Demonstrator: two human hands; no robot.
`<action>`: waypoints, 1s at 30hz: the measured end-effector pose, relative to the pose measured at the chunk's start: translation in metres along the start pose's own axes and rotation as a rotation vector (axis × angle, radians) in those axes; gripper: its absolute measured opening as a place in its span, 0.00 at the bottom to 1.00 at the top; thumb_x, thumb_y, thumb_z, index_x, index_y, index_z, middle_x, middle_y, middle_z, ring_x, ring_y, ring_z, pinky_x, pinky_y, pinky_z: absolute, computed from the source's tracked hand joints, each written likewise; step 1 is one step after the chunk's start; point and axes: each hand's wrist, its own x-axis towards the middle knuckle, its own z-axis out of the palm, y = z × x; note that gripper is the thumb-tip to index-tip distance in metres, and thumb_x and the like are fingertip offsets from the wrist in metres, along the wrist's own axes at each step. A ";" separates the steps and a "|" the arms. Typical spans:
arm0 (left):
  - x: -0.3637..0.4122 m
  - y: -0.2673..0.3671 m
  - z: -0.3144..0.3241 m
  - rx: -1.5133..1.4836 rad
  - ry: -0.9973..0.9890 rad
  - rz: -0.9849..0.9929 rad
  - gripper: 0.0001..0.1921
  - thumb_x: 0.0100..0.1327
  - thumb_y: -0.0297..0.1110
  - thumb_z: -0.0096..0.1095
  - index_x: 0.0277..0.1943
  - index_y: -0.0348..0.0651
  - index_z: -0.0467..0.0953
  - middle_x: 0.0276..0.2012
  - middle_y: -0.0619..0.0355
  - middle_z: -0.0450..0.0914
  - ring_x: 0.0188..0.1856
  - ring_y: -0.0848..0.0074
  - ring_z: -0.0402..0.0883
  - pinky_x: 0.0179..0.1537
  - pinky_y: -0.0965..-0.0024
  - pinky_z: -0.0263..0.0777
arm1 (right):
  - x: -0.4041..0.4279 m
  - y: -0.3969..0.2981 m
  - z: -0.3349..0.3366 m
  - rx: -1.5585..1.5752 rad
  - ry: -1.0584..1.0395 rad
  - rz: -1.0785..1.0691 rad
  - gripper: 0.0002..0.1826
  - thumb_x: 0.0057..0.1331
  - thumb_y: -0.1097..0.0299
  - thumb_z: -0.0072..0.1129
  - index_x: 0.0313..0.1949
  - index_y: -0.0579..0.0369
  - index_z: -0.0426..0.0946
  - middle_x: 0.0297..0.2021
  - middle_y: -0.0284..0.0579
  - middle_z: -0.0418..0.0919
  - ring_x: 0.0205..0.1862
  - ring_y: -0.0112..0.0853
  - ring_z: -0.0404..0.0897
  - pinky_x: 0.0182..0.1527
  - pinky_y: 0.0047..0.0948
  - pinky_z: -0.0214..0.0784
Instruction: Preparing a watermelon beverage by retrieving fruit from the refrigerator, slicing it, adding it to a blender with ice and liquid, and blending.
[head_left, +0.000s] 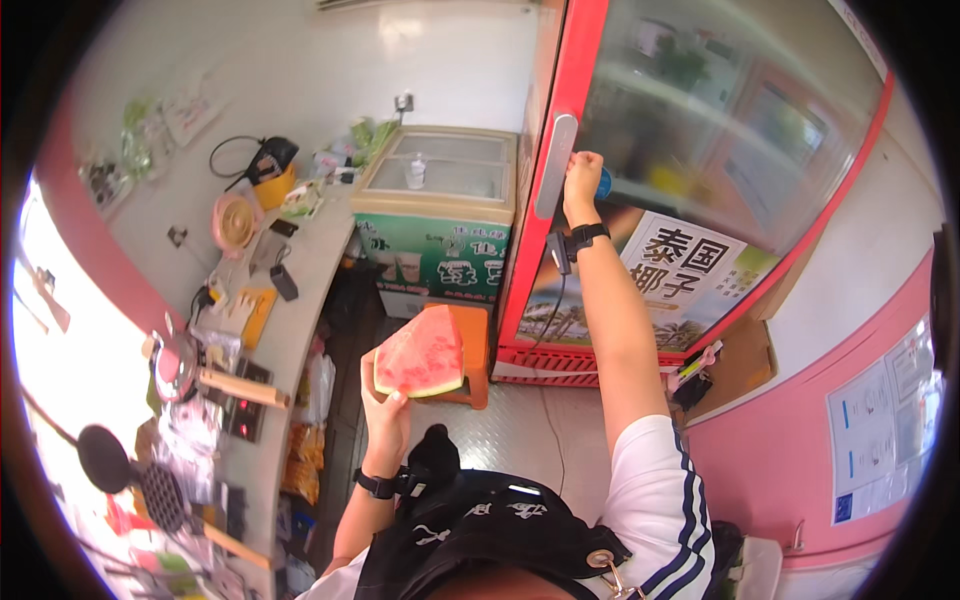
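Note:
A large wedge of watermelon (421, 351), red flesh with a green rind, rests in my left hand (386, 409), its rind side down against my fingers and thumb. My right hand (583, 180) reaches up to the long grey handle (556, 166) of a red-framed glass-door fridge (720, 112). Its fingers are curled at the handle's right edge, and how firmly they grip is partly hidden. The fridge door looks closed, with blurred items behind the glass. Both wrists wear black bands.
A chest freezer (435, 206) with a sliding glass top stands left of the fridge. Below it is an orange plastic stool (476, 360). Along the left runs a counter (300, 270) with a pink fan (234, 223), a wooden-handled pan (176, 367) and a waffle iron (161, 495). A cable crosses the metal floor (517, 427).

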 end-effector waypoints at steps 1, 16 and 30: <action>0.022 0.002 -0.007 0.043 -0.008 0.028 0.38 0.47 0.41 0.76 0.58 0.38 0.61 0.55 0.56 0.70 0.60 0.71 0.69 0.62 0.67 0.62 | -0.010 0.004 0.013 -0.107 0.075 -0.071 0.07 0.69 0.69 0.44 0.40 0.60 0.64 0.32 0.46 0.75 0.34 0.31 0.75 0.41 0.29 0.69; 0.256 -0.095 0.075 0.011 -0.429 -0.041 0.37 0.44 0.15 0.72 0.56 0.39 0.57 0.50 0.54 0.69 0.56 0.70 0.72 0.59 0.66 0.68 | -0.209 -0.143 -0.067 -0.037 0.473 -0.140 0.10 0.70 0.66 0.44 0.47 0.55 0.67 0.36 0.37 0.71 0.34 0.22 0.70 0.36 0.22 0.66; 0.433 -0.092 0.418 0.376 -0.439 0.581 0.36 0.41 0.47 0.82 0.42 0.34 0.65 0.36 0.47 0.82 0.38 0.68 0.83 0.41 0.68 0.77 | -0.343 -0.278 -0.225 -1.093 1.145 -0.280 0.18 0.72 0.63 0.42 0.47 0.68 0.72 0.40 0.51 0.78 0.39 0.39 0.77 0.44 0.41 0.74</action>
